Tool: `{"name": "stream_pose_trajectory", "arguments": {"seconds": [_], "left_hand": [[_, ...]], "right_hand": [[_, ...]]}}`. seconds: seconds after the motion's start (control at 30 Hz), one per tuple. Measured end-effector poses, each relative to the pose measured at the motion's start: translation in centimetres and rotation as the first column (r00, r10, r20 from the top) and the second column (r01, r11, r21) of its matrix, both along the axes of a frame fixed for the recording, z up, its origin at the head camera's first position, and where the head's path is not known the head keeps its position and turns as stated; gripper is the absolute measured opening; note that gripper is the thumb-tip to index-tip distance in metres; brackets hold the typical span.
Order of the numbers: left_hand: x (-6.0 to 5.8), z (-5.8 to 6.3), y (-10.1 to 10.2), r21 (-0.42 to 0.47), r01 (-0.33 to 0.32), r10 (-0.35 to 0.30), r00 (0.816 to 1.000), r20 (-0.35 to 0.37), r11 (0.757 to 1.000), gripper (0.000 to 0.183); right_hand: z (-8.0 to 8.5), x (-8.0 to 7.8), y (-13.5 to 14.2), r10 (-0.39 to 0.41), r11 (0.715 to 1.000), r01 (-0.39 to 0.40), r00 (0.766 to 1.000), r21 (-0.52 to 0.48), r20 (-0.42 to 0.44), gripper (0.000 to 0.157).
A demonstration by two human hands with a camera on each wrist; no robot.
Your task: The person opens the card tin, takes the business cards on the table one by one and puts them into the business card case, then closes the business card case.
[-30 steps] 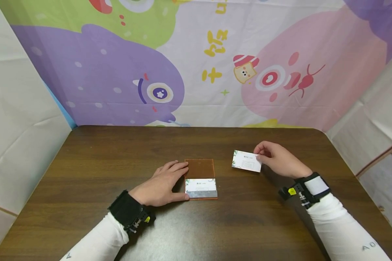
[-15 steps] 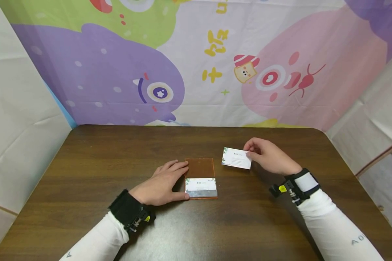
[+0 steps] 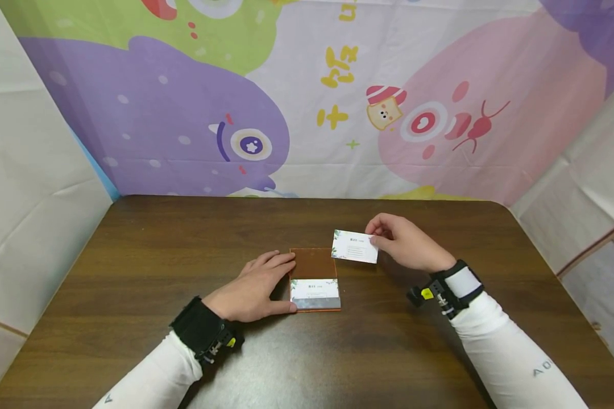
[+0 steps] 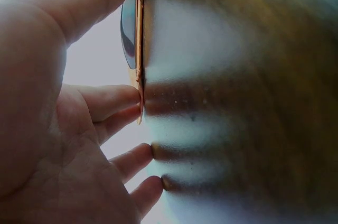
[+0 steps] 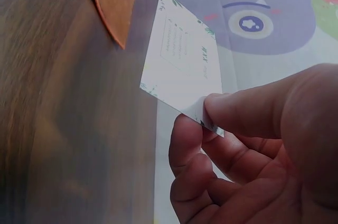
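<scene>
A brown card holder lies flat on the table, with a white business card tucked in the clear pocket on its lower half. My left hand rests at its left edge, fingertips on the upper side and thumb at the lower corner. Between thumb and fingers, my right hand pinches the right end of another white business card with printed text and green leaf corners. That card is raised above the table, its left corner overlapping the holder's upper right edge in the head view; in the right wrist view a gap shows between them.
The dark wooden table reaches back to a cartoon-printed cloth hanging behind it. Pale sheets hang at the left and right sides. Each wrist wears a black strap with a small camera.
My right hand has carried the pinched business card left and slightly away from me, up to the card holder's upper right edge. My left hand and the holder have stayed in place.
</scene>
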State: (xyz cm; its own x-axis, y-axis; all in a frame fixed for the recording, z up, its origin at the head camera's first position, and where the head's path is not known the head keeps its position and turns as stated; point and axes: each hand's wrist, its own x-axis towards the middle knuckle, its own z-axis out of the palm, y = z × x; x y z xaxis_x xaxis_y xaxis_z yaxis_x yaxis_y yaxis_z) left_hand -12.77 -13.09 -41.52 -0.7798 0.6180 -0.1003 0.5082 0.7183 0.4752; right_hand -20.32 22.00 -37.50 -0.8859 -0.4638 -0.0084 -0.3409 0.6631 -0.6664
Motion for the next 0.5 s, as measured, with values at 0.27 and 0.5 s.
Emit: {"name": "stream_pose_trajectory", "arguments": {"seconds": [0.27, 0.5], "left_hand": [[0.0, 0.0, 0.0, 0.004, 0.002, -0.002, 1.000, -0.003, 1.000, 0.089], [0.0, -0.1, -0.1, 0.007, 0.003, -0.003, 1.000, -0.009, 1.000, 0.089]], "right_hand": [[-0.1, 0.0, -1.3, 0.021, 1.000, -0.021, 1.000, -0.021, -0.001, 0.007], [-0.1, 0.1, -2.4, 0.041, 0.999, -0.041, 0.999, -0.026, -0.001, 0.008]]}}
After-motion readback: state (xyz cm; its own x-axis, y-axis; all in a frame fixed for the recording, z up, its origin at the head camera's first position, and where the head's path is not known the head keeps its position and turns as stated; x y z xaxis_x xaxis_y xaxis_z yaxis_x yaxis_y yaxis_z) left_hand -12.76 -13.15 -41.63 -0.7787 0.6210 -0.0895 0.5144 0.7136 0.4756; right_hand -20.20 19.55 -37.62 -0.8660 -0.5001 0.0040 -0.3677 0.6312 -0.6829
